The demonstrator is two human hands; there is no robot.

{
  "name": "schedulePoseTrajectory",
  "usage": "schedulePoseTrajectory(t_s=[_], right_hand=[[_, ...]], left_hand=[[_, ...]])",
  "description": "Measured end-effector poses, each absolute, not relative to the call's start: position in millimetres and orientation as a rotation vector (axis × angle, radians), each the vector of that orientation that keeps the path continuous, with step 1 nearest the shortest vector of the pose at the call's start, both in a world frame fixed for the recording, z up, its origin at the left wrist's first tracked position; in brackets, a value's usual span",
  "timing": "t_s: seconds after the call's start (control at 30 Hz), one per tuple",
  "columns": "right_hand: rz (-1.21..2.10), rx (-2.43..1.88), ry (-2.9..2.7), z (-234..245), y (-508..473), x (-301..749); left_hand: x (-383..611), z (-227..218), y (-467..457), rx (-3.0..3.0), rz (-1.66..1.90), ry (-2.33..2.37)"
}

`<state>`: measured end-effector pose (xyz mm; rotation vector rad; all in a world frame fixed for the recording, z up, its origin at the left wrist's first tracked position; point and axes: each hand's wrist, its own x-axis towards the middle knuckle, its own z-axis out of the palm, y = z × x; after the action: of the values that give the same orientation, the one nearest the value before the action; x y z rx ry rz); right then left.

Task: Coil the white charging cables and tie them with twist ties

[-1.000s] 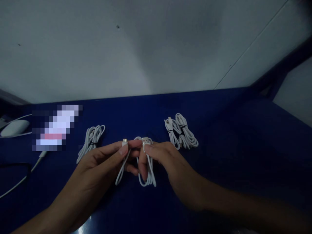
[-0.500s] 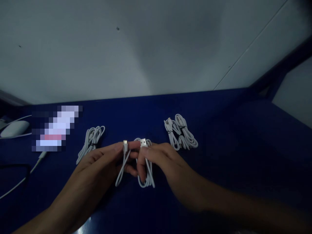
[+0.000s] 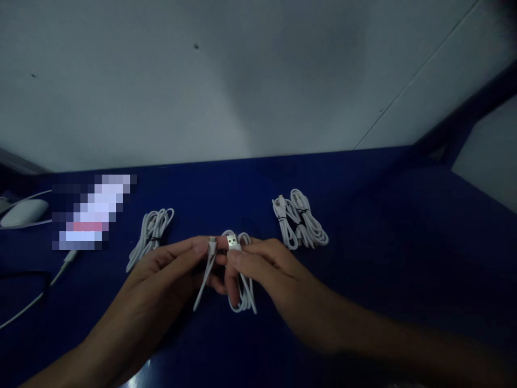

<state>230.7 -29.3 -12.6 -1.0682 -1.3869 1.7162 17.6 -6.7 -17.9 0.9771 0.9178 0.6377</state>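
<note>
A coiled white USB cable [image 3: 247, 293] is held between my two hands above the blue table. My left hand [image 3: 169, 275] pinches its small plug [image 3: 212, 246] between thumb and forefinger, metal tip upward. My right hand [image 3: 274, 275] grips the larger USB-A plug [image 3: 231, 242], its two square holes showing, and its fingers run through the coil. Behind my left hand lies a tied white cable bundle [image 3: 150, 234], partly covered by that hand. More tied white cable bundles [image 3: 309, 226] rest past my right hand.
A blurred-out phone-like device [image 3: 95, 213] lies at the left with a white cord [image 3: 30, 310] plugged into it. Beside it is a rounded white object [image 3: 25, 213]. The blue table [image 3: 383, 242] ends at a grey wall [image 3: 242, 81].
Both plugs have come closer together: the small one shifted slightly right and turned, the USB-A one moved slightly left and down. The bundles on the table stayed put.
</note>
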Motion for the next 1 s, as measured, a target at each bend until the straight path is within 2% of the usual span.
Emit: schedulePoseTrajectory(t_s=[1.0], right_hand=[[1.681,-1.019,-1.460,-11.8,-28.9,231.0]], left_hand=[[11.7,-28.0,-7.2,0.897,0.623,0.934]])
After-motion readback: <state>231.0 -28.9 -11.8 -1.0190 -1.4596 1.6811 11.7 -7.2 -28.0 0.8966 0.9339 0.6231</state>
